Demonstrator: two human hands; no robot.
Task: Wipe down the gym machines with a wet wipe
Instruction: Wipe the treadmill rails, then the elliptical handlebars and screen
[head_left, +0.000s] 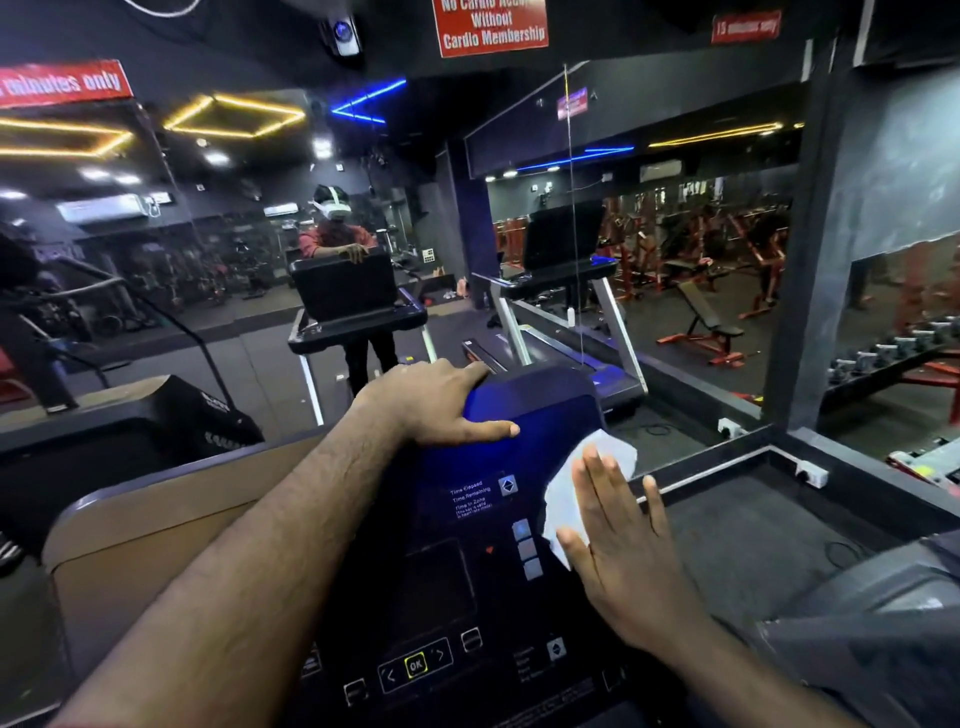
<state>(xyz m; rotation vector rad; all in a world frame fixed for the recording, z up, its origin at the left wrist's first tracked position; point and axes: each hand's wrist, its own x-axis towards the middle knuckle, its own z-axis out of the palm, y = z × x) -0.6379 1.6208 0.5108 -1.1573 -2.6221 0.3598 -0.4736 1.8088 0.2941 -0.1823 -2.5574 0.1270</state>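
Now pressing a white wet wipe flat against the right side of the treadmill console with the right hand, fingers straight and slightly apart, wipe showing above and left of the fingertips. Gripping the console's top edge with the left hand, fingers hooked over the top, thumb along the front face. Beyond, a mirror wall; overhead, a red sign.

White wet wipe; dark blue-black console; red signs.
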